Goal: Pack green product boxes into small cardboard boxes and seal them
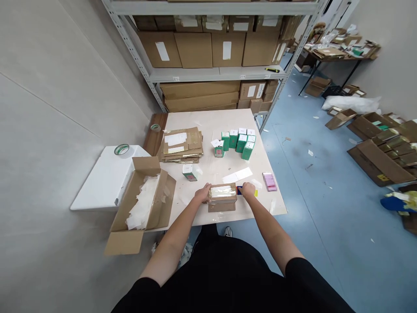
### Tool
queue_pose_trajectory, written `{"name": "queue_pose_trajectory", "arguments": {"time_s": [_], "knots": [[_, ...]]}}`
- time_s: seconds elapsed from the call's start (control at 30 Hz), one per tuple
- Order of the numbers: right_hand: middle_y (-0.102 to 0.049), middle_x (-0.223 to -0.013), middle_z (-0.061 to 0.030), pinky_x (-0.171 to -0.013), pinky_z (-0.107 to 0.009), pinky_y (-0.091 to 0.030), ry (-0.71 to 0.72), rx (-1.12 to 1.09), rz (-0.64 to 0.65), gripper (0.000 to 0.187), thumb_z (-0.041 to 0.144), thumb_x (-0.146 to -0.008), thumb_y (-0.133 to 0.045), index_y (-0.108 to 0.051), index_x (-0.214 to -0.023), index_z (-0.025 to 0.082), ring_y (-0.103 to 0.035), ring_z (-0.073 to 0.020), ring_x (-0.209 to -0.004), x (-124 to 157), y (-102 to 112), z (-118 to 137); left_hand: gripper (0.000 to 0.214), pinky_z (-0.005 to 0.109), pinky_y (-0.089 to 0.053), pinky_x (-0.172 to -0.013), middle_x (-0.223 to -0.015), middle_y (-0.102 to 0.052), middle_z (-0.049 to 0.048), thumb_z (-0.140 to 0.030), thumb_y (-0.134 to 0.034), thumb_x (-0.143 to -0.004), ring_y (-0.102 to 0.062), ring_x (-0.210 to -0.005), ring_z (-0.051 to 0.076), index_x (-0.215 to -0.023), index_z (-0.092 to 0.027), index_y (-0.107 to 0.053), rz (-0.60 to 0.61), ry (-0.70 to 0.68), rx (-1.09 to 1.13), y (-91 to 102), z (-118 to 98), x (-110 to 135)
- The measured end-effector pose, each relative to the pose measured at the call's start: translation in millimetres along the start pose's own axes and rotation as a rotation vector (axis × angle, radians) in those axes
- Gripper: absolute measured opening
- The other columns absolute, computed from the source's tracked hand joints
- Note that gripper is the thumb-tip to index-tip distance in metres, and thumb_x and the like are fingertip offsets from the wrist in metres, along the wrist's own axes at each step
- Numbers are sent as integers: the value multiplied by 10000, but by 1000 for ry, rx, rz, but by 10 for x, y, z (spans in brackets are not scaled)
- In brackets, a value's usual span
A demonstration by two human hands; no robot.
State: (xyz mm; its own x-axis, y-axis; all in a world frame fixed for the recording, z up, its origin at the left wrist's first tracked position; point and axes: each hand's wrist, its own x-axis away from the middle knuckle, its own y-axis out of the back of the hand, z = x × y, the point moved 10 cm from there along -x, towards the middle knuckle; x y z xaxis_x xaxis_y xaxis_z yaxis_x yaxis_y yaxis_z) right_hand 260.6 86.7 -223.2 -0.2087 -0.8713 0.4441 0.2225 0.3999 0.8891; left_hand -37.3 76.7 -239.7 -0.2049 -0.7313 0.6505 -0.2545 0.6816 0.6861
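Note:
A small cardboard box [223, 198] with clear tape across its top sits near the front edge of the pale table [211, 119]. My left hand [203, 193] presses against the box's left side, fingers curled around its edge. On the box's right, my right hand [247, 189] is closed around a blue and yellow object [240, 190], which looks like a tape dispenser or cutter held against that side. A single green and white carton [190, 172] lies just beyond my left hand.
Several green cartons [239, 140] stand mid-table, beside flattened cardboard [181, 144] and white slips [237, 175]. A pink stack [269, 181] lies right. An open carton of plastic bags [143, 204] overhangs the left edge. Tape rolls [121, 149], shelving [208, 52] and floor boxes [381, 148] surround.

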Motion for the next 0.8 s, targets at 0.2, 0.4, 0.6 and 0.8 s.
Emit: {"name": "queue_pose_trajectory", "arguments": {"time_s": [0.2, 0.4, 0.6, 0.8], "knots": [[-739, -1177, -253, -932, -376, -464, -25, -40, -35, 327, 288, -985, -570, -723, -1192, 87, -682, -328, -1155, 177, -132, 38, 1206, 348, -455, -1098, -1735, -278, 49, -310, -950, -531, -508, -1443, 310, -1564, -421, -338, -16, -2, 74, 18, 14, -10], [-663, -1331, -249, -1053, -404, -406, -186, -91, -182, 470, 417, -1064, -375, -653, -1272, 100, -601, -326, -1275, 506, -394, -413, 1265, 382, -487, -1071, -1734, -271, 89, -280, -982, -459, -560, -1394, 351, -1561, -400, -374, -37, 12, 119, 1, 29, -30], [-654, -1365, -195, -1078, -396, -386, -219, -178, -90, 400, 231, -1006, -434, -618, -1351, 150, -571, -310, -1329, 511, -519, -515, 1294, 390, -472, -1108, -1753, -210, 73, -290, -974, -492, -544, -1413, 335, -1589, -433, -303, -15, 3, 153, -64, 85, -69], [-744, -1193, -164, -895, -281, -472, 0, -436, 27, 515, 475, -1088, -317, -665, -1288, 152, -685, -265, -1112, 433, -401, 214, 1385, 349, -444, -1155, -1773, 81, 103, -289, -946, -557, -246, -1594, 336, -1676, -307, -130, 14, -166, 309, -150, 39, -66]]}}
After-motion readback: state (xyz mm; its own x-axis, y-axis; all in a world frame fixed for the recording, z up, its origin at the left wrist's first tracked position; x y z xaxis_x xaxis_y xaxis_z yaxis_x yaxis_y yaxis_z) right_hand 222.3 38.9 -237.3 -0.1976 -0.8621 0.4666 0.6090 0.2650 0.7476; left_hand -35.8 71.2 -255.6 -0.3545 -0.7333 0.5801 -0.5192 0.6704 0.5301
